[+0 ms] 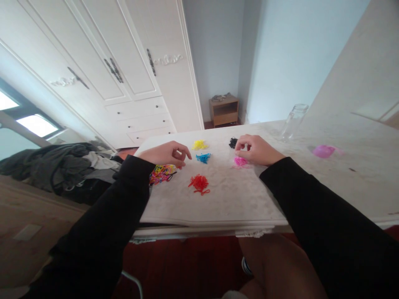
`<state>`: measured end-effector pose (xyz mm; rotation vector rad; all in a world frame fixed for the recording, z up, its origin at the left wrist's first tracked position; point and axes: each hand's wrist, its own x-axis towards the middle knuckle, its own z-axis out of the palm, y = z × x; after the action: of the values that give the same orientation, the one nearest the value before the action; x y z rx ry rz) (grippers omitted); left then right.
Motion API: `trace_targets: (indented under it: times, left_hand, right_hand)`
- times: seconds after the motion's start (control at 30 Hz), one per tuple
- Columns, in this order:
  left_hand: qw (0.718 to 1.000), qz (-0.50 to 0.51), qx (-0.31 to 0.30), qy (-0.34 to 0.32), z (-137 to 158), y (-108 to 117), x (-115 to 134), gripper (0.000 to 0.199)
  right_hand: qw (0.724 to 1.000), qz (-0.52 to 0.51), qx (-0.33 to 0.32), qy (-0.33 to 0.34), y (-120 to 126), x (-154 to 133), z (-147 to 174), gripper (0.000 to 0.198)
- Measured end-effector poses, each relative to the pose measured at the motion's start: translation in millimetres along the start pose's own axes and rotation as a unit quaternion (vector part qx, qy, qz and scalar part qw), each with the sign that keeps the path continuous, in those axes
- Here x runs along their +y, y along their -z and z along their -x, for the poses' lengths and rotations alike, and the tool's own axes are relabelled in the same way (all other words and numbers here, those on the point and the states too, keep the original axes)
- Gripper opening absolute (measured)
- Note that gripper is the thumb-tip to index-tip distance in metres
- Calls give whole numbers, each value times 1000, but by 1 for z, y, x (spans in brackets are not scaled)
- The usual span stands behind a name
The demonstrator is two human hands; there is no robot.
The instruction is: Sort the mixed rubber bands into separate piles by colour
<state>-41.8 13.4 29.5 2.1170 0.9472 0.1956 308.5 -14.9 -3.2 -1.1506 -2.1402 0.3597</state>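
My left hand (173, 153) hovers by the mixed pile of coloured rubber bands (162, 173), its fingers loosely bent and apart, with nothing visible in them. Over the pink rubber bands (240, 161), close to the black rubber bands (233, 143), is my right hand (256, 149). Its thumb and fingertips are pinched together; whatever they may hold is too small to see. Between the hands lie the yellow rubber bands (199, 144) and the blue rubber bands (203, 158). A pile of red rubber bands (198, 183) sits nearer to me.
The piles lie on a white table (230, 203). To the right stand a clear glass bottle (293, 123) and a pink balloon-like object (324, 151). Dark clothes (68, 170) are heaped at the left. A white wardrobe (131, 54) and a small wooden nightstand (223, 112) are beyond.
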Motion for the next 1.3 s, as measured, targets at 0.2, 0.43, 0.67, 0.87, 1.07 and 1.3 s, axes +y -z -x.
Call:
trace_targets:
  times: [0.2, 0.43, 0.67, 0.87, 1.07, 1.3]
  left_hand:
    - [997, 44, 50, -31, -7, -7, 4, 29]
    - [988, 93, 96, -82, -14, -18, 8, 32]
    - [982, 82, 146, -82, -22, -24, -1, 37]
    - [982, 90, 146, -78, -23, -30, 5, 37]
    - [981, 89, 144, -92, -24, -33, 4, 31]
    - [978, 72, 157, -118, -24, -37, 10, 27]
  right_hand:
    - [1000, 7, 0, -1, 0, 0, 0, 7]
    - [1000, 9, -6, -1, 0, -1, -1, 8]
    - [1000, 5, -7, -5, 0, -1, 0, 8]
    - [1000, 8, -5, -7, 0, -2, 0, 8]
    - [1000, 11, -10, -11, 0, -2, 0, 9]
    - [1000, 15, -13, 18, -6, -5, 0, 8]
